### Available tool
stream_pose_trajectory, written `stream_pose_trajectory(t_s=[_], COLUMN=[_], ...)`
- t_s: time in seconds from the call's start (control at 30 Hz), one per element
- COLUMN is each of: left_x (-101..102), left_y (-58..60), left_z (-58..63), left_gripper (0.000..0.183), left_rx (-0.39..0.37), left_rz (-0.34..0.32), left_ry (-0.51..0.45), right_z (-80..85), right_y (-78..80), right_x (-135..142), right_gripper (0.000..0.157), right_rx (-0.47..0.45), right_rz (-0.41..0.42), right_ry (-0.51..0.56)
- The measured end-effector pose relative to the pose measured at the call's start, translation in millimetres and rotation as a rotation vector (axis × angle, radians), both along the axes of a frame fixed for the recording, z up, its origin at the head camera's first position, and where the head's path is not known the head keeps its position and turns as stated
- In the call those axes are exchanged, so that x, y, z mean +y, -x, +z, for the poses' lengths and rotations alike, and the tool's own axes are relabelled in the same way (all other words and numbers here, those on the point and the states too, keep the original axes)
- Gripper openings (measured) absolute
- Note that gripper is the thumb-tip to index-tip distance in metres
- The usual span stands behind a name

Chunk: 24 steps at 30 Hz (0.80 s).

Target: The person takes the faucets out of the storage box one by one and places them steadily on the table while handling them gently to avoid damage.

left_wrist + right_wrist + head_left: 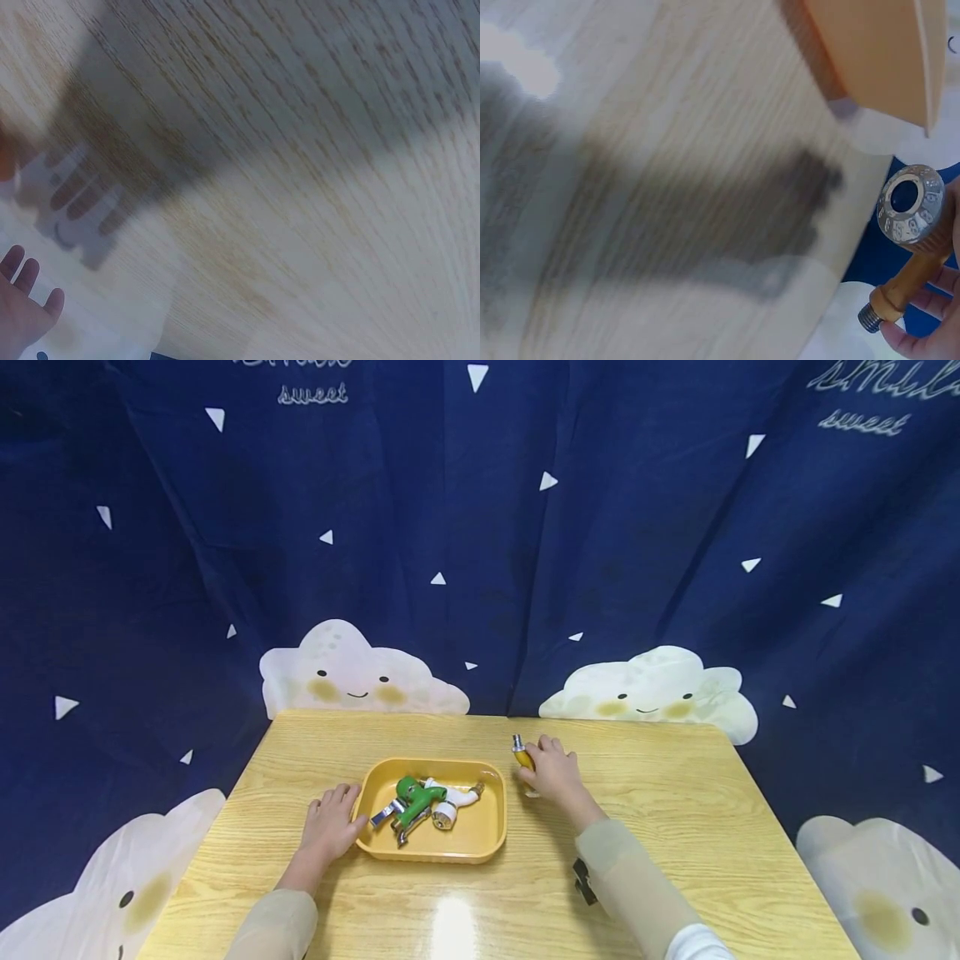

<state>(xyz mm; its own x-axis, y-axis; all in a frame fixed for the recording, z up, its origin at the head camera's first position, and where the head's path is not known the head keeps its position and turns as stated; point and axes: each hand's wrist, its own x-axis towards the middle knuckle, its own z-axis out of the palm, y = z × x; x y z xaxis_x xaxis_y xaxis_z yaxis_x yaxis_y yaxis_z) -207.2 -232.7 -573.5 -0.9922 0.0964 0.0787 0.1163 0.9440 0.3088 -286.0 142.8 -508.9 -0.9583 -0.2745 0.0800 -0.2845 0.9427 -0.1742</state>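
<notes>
In the head view my right hand (557, 772) pinches a yellow tap (523, 760) just right of a yellow plastic tray. The right wrist view shows the tap's threaded metal end and its round chrome part with a ring of markings (911, 206). My left hand (330, 822) rests at the left rim of the tray (497, 835), fingers extended, thumb at the edge. Inside the tray lie a green tap (416, 797), a white tap (446, 810) and chrome pieces (387, 812), partly overlapping. Only some left fingers (30, 277) show in the left wrist view.
The tray stands on a wooden table (675, 827). Behind the table hangs a dark blue curtain (450, 510) with white triangles and cloud faces. A black device (583, 882) sits under the right wrist.
</notes>
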Motion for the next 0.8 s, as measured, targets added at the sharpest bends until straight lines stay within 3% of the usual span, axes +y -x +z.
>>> stream_pose_trajectory(t_s=[0.5,0.8], left_x=[0.1,-0.1], left_y=[-0.9,0.2], left_z=[0.8,0.0], left_gripper=[0.057,0.058], left_rx=[-0.012,-0.016], left_rz=[0.006,0.003], left_ry=[-0.008,-0.003], right_z=[-34.4,-43.4], right_y=[0.7,0.1], right_x=[7.4,6.8], right_gripper=[0.044,0.044], right_rx=[-0.068,-0.073], right_rz=[-0.076,-0.104], right_ry=[-0.018,-0.008])
